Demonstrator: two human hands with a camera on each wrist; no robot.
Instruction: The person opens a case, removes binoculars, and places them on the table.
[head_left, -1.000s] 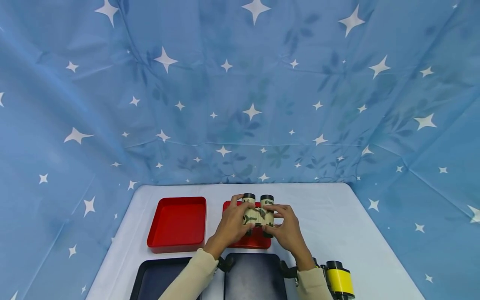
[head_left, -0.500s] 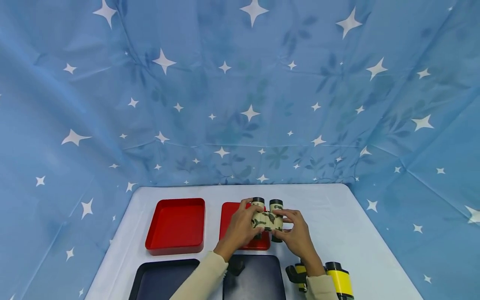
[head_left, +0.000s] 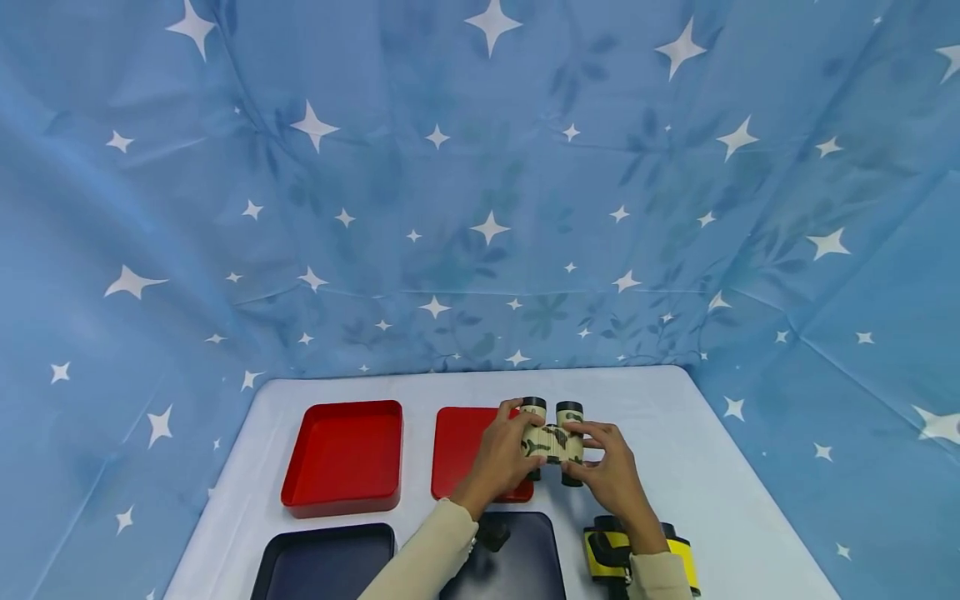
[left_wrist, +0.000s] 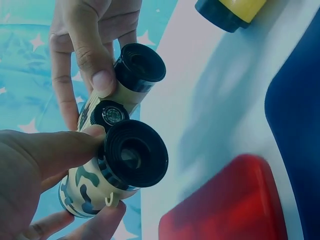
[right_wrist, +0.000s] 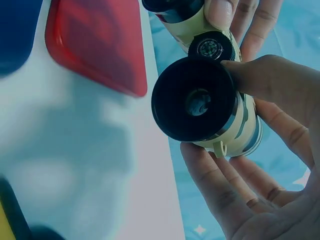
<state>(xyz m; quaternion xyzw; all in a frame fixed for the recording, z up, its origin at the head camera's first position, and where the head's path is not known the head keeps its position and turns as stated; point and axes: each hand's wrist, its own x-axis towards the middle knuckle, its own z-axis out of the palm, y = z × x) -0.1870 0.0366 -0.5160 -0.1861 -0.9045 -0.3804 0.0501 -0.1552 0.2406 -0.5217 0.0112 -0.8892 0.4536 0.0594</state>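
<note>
A pair of camouflage binoculars [head_left: 553, 443] with black eyecups is held up above the table, partly over the right edge of the red lid-like tray. My left hand [head_left: 504, 454] grips its left barrel; my right hand [head_left: 611, 467] grips the right barrel. In the left wrist view, the thumb of the left hand [left_wrist: 30, 175] lies by the near eyecup and its fingers wrap beneath the barrel. A small compass [right_wrist: 209, 48] sits between the two barrels in the right wrist view, with the thumb of the right hand [right_wrist: 280, 100] just beside it.
A red tray [head_left: 341, 507] stands at left, with a dark blue tray [head_left: 281, 550] in front of it. A flat red piece [head_left: 453, 450] and another dark tray [head_left: 551, 542] lie in the middle. Yellow-and-black binoculars [head_left: 682, 558] rest at front right, partly behind the right forearm.
Both hands have carried the camouflage binoculars to the right, from over the flat red piece to its right edge. The grip looks the same. The head view has shifted slightly.
</note>
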